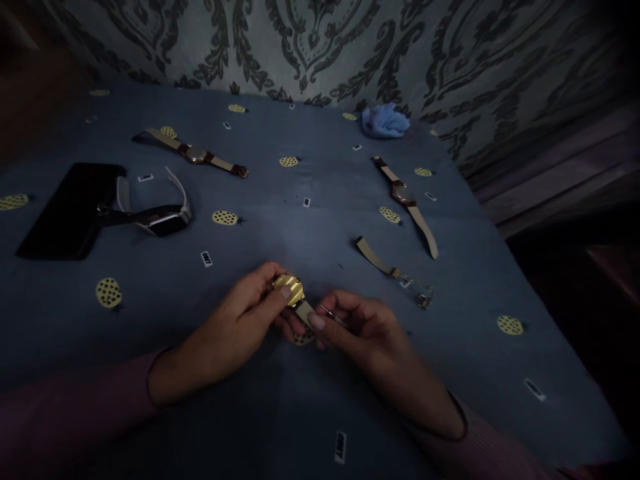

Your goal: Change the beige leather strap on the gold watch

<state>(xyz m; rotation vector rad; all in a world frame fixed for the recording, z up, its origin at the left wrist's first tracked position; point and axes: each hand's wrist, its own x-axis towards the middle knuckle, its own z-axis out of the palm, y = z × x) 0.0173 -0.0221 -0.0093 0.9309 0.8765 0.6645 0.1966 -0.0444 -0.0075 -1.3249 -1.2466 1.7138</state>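
Observation:
Near the front middle of the table, my left hand [240,320] is closed on a gold watch [291,291], its thumb lying across the case. A short light strap [305,313] runs from the case toward my right hand [373,330]. The thumb and fingers of my right hand pinch the strap's end, and a thin metal tool [334,316] sticks out between those fingers. Whether the strap is fastened to the case is too small to tell. A loose strap piece with a clasp [376,259] lies just beyond my right hand.
On the blue patterned cloth [260,193], a black phone [70,210] and a smartwatch [167,220] lie at the left. One brown-strapped watch [197,155] is at the back left, another [401,192] at the right. A crumpled blue cloth [385,121] sits near the wall.

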